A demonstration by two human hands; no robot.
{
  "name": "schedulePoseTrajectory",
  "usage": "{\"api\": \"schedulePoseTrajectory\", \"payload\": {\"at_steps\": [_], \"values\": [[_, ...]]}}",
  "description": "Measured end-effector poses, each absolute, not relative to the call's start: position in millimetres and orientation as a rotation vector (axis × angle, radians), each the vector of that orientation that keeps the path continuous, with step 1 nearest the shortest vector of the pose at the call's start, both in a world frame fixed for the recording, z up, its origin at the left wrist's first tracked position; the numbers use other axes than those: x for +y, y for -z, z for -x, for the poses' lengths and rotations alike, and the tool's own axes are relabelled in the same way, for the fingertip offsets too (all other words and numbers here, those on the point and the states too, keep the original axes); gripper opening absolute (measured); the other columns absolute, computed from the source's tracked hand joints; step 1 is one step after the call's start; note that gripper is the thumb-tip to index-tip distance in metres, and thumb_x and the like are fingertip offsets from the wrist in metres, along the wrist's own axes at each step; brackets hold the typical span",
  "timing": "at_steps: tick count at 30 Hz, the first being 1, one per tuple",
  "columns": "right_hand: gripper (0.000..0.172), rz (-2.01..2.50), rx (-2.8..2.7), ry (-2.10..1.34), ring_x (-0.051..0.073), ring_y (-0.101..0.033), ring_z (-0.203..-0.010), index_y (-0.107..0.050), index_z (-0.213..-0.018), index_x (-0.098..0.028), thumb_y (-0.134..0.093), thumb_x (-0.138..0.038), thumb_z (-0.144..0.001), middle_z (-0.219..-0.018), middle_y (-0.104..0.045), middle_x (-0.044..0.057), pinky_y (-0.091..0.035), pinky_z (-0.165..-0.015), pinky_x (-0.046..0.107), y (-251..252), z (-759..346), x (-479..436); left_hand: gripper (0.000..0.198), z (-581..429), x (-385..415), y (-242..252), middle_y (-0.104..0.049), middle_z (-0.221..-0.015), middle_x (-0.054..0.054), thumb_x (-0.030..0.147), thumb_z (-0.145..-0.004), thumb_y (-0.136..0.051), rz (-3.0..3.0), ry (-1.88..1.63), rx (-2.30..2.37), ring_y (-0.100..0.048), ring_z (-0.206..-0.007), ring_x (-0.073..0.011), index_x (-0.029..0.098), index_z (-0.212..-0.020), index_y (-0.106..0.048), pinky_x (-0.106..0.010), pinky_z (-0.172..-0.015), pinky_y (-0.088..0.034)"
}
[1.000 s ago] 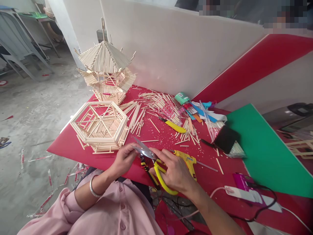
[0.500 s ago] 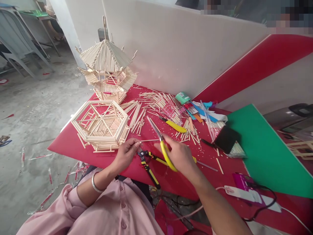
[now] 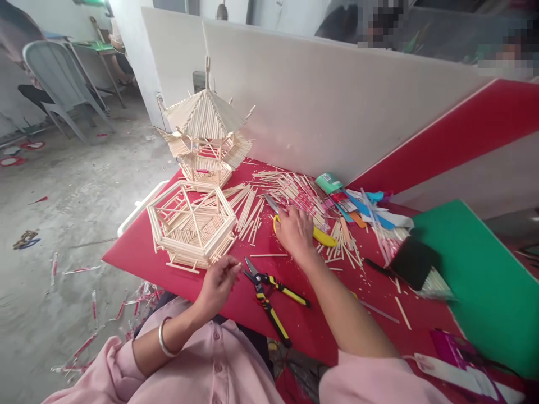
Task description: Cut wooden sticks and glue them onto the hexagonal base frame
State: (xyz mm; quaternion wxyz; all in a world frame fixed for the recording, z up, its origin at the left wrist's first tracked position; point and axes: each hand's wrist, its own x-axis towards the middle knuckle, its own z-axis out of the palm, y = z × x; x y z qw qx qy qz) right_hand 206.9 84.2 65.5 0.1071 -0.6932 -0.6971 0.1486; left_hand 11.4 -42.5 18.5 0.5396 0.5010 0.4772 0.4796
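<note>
My left hand [image 3: 219,283] is closed in a pinch at the table's front edge; whatever lies between its fingertips is too small to make out. Farther right, my right hand [image 3: 295,233] reaches over the table, fingers curled down on scissors [image 3: 276,224] with yellow handles, whose blades point away from me. Open-jawed snips [image 3: 260,279] with black and yellow handles lie between my hands. Just beyond my left hand stands a six-sided frame of thin wooden sticks [image 3: 191,224]. A yellow utility knife [image 3: 325,237] lies beside my right hand.
Behind the frame rises a pagoda-like stick model [image 3: 207,120]. Loose sticks [image 3: 248,216] and wrapped sticks [image 3: 295,191] cover the red table's [image 3: 135,247] back. A dark phone-like slab [image 3: 415,262] and green board [image 3: 480,280] are rightward. A pale partition [image 3: 286,95] bounds the back.
My right hand has moved forward and down to the tabletop with the scissors. My left hand has shifted slightly away from the snips, still pinched. The camera view has tilted up and turned left.
</note>
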Motion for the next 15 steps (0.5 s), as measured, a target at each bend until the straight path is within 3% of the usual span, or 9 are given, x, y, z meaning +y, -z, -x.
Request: {"api": "schedulePoseTrajectory", "payload": {"at_steps": [3,6,9,15], "values": [[0.046,1.774,-2.094,-0.744,0.022,-0.061,-0.103,-0.053,-0.136,-0.024,-0.047,-0.024,-0.090,-0.125,-0.063,0.011,-0.047,-0.091,0.034,-63.2,-175.4,79.1,0.025,-9.5,-41.8,-16.0,-0.055,-0.067,0.001,0.038,-0.094,-0.049,-1.333,-1.127,1.144,-0.050,-0.058,-0.0112,0.018,-0.080,-0.056,-0.023,-0.056,-0.040],[0.057,1.588,-2.052,-1.033,0.012,-0.063,-0.071,-0.053,-0.136,-0.027,-0.049,-0.013,-0.081,-0.105,-0.070,0.002,-0.052,-0.070,0.024,-51.4,-146.1,80.1,0.023,-2.2,-43.0,-13.6,-0.057,-0.069,-0.001,0.031,-0.096,-0.046,-1.574,-1.098,1.141,-0.053,-0.063,-0.0128,0.018,-0.080,-0.057,-0.024,-0.061,-0.039],[0.060,1.464,-1.961,-1.199,0.011,-0.063,-0.068,-0.051,-0.136,-0.026,-0.044,-0.011,-0.079,-0.093,-0.070,0.000,-0.051,-0.065,0.022,-40.0,-129.2,82.3,0.022,10.0,-48.4,-8.6,-0.060,-0.071,-0.002,0.027,-0.097,-0.044,-1.789,-1.093,1.165,-0.054,-0.066,-0.0145,0.019,-0.081,-0.057,-0.026,-0.065,-0.038],[0.049,1.296,-1.903,-1.297,0.013,-0.063,-0.069,-0.059,-0.123,-0.024,-0.049,-0.011,-0.076,-0.076,-0.067,-0.003,-0.052,-0.068,0.023,-30.4,-97.0,81.0,0.019,43.3,-49.9,4.4,-0.062,-0.070,-0.001,0.021,-0.097,-0.042,-1.956,-1.196,1.306,-0.057,-0.065,-0.0152,0.020,-0.085,-0.058,-0.027,-0.067,-0.040]]}}
